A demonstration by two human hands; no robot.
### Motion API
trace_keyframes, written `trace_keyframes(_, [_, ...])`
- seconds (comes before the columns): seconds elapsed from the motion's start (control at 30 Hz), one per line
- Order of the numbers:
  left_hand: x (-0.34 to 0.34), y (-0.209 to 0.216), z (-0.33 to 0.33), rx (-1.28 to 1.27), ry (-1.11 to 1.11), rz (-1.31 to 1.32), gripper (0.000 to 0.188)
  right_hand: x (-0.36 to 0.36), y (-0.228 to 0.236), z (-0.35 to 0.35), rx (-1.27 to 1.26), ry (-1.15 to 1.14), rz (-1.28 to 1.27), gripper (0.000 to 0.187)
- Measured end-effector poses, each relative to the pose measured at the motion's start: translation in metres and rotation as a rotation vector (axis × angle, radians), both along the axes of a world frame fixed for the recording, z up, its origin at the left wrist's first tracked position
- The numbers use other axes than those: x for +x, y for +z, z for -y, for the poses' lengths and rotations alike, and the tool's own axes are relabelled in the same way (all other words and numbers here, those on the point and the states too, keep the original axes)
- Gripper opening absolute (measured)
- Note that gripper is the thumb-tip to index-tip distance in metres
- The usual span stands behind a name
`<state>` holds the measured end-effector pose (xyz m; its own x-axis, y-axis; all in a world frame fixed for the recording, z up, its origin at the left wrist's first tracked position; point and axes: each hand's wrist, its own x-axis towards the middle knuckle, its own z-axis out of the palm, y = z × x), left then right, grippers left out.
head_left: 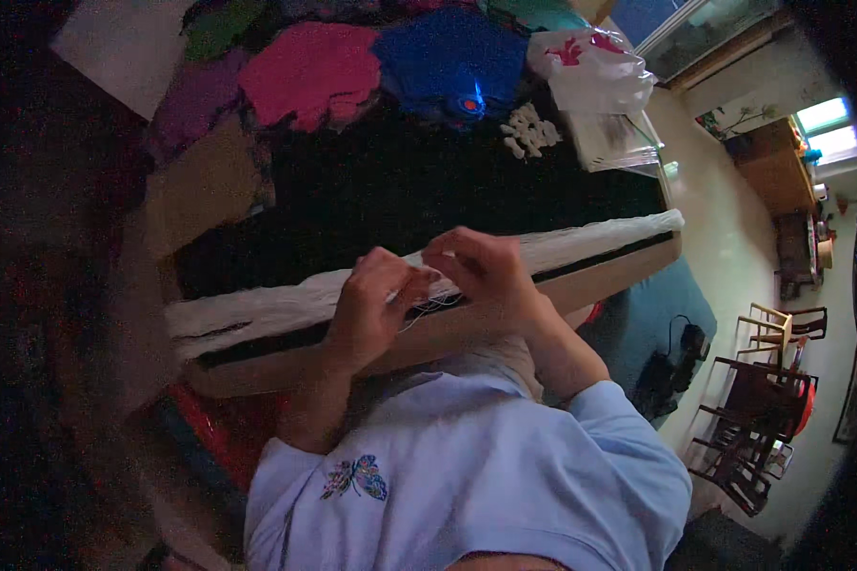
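white threads (pixel 257 306) stretched across mid frame on table (pixel 505 305); left hand (pixel 371 309) and right hand (pixel 481 276) fingers pinched together on loose strands (pixel 433 305).

Hidden and unclear parts at the loom-like board

The left hand (pixel 371 305) and right hand (pixel 481 276) cover the stretch of white threads (pixel 257 309) between them, so the fingertips' grip cannot be told. The small white pieces (pixel 531 130) are too blurred to identify; the pale paper (pixel 114 48) is cut off by the top edge.
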<state>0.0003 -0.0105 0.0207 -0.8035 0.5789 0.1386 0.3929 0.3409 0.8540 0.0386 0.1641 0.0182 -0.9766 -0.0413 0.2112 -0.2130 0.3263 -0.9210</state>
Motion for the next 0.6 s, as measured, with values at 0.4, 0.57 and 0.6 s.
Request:
trace_keyframes(0.4, [-0.062, 0.033, 0.09, 1.714, 0.821, 0.493, 0.019, -0.013, -0.063, -0.061, 0.451, -0.174, -0.024, 0.013])
trace_keyframes(0.57, [-0.055, 0.006, 0.117, 1.233, 0.368, 0.324, 0.02, -0.001, -0.055, -0.082, 0.52, -0.058, 0.173, 0.021])
trace_keyframes(0.6, [-0.04, 0.013, 0.094, 0.999, 0.317, 0.323, 0.02, -0.001, -0.038, -0.08, 0.579, -0.058, 0.053, 0.027])
